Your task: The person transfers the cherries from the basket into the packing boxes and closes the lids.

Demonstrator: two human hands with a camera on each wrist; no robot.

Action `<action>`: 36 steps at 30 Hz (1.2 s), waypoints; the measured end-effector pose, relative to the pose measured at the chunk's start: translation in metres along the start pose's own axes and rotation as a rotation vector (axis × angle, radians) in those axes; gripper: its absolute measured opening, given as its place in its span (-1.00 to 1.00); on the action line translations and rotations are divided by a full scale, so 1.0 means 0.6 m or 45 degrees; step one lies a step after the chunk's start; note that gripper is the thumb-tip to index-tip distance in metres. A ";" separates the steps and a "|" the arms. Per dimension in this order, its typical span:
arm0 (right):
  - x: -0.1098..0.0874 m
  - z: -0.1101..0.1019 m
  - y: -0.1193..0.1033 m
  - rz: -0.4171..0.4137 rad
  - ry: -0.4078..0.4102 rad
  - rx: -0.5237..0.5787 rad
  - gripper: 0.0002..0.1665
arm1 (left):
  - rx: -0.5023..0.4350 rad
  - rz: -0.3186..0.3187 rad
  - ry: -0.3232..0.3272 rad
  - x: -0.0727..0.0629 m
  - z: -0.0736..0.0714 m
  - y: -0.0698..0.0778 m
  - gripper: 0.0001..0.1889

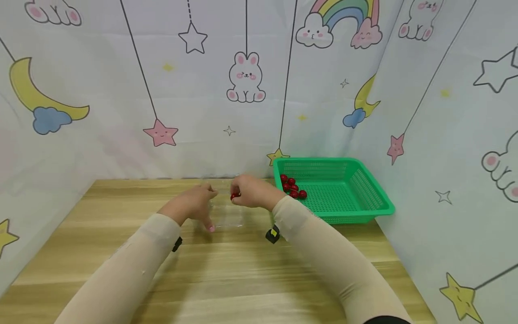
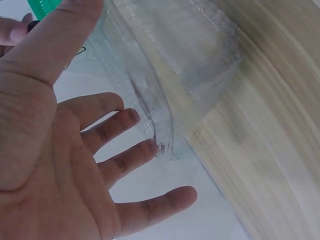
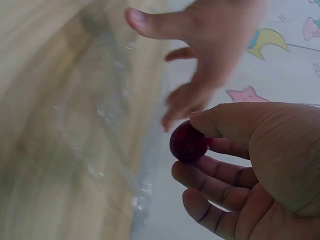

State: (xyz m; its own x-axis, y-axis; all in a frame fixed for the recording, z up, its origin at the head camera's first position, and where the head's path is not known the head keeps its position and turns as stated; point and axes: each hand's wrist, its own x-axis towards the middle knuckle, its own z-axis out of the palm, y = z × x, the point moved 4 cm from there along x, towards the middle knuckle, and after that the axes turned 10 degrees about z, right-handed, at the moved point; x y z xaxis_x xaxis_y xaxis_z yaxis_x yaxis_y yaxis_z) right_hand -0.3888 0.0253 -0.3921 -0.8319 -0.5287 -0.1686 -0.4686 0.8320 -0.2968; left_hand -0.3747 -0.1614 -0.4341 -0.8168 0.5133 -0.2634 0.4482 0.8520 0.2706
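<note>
A clear plastic container [image 1: 228, 218] stands on the wooden table in front of me. My left hand [image 1: 193, 204] is at its left side, fingers spread; in the left wrist view the fingertips appear to touch the rim of the plastic container [image 2: 155, 107]. Over the container's right part, my right hand [image 1: 252, 191] pinches one dark red cherry [image 3: 189, 142] between thumb and fingers. To the right, several red cherries [image 1: 294, 187] lie along the left end of a green plastic basket [image 1: 382, 209].
The wooden table [image 1: 202, 279] reaches back to a white curtain [image 1: 202, 90] printed with stars, moons and rabbits, which also hangs along the sides. A black wrist camera [image 1: 273, 234] sits under the right forearm.
</note>
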 end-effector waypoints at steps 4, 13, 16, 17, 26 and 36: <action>0.012 0.037 -0.014 -0.034 0.012 -0.077 -0.86 | -0.013 0.004 0.021 -0.004 0.001 -0.001 0.42; 0.025 0.080 -0.019 -0.067 0.067 -0.140 -0.83 | -0.013 0.000 0.008 -0.001 0.001 0.001 0.39; 0.028 0.085 -0.020 -0.059 0.073 -0.146 -0.83 | -0.001 0.009 0.012 -0.001 0.001 0.003 0.39; 0.028 0.085 -0.021 -0.055 0.070 -0.147 -0.83 | 0.002 0.010 0.014 -0.002 0.000 0.004 0.38; 0.028 0.092 -0.029 -0.039 0.009 -0.168 -0.85 | 0.007 0.021 0.039 -0.005 -0.001 0.006 0.38; 0.029 0.097 -0.026 -0.027 0.005 -0.203 -0.76 | 0.029 0.008 0.017 -0.007 -0.001 0.006 0.38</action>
State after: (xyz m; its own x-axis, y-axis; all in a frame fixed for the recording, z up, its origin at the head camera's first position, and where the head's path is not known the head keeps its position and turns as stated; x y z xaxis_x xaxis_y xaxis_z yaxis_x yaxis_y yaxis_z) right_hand -0.3785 -0.0068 -0.4452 -0.8221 -0.5463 -0.1602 -0.5274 0.8368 -0.1471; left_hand -0.3699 -0.1605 -0.4315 -0.8186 0.5175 -0.2491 0.4615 0.8509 0.2511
